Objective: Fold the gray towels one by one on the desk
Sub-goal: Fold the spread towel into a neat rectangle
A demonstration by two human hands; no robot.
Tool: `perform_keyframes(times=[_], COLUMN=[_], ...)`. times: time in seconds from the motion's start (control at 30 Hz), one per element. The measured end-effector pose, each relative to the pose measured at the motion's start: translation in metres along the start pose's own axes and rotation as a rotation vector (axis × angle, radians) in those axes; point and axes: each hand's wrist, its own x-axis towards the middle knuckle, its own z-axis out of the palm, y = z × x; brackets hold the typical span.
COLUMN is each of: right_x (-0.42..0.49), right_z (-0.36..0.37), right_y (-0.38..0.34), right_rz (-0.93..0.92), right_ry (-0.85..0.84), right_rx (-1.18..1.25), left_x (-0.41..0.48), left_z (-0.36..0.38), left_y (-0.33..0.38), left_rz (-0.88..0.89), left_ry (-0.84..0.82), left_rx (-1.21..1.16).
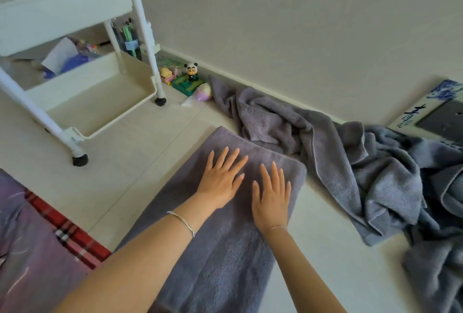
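1. Folded towel: gray, flat on the counter at near centre. It forms a long band running from the near edge toward the far wall. The far end is squared off and a lengthwise fold line shows.
2. Left hand: palm down on the far part of the folded towel, fingers straight and spread. Grip apart, holding nothing. Silver bangle on the wrist.
3. Right hand: palm down just right of the left hand, near the folded towel's right edge, fingers straight. Grip apart, holding nothing. Thin chain on the wrist. The 2 hands lie close together without touching.
4. Towel heap: gray, crumpled and unfolded, on the counter to the right of and beyond the folded towel. It stretches along the foot of the wall to the right edge of view and lies just beside the folded towel's far end. The number of towels in it cannot be told.
5. Rack: white, tiered, far left, standing on black feet. A pen pot sits at its far side.
6. Panda figure: on a green base against the wall, between the rack and the towel heap, among other small toys.
7. Plaid cloth: red, at the near left, beside purple fabric.
8. Plaque: blue and white, far right, against the wall beyond the towel heap.
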Motion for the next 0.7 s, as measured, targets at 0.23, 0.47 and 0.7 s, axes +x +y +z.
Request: perform_keyframes(times=[0.23,0.47,0.7], right_x=[-0.005,-0.021,-0.094], right_z=[0.031,0.007,0.044], right_y=[-0.008,0.02,-0.073], right_rz=[0.028,0.225,0.221], right_ry=[-0.033,0.012,0.081], right_rx=[-0.227,-0.297,-0.206], left_x=[0.052,0.061,-0.091], left_z=[0.021,0.006,0.033], left_y=[-0.018,-0.017,-0.041], left_rz=[-0.14,-0.109,0.149], left_ry=[0.02,-0.1,0.02], left_rx=[-0.038,-0.074,-0.136])
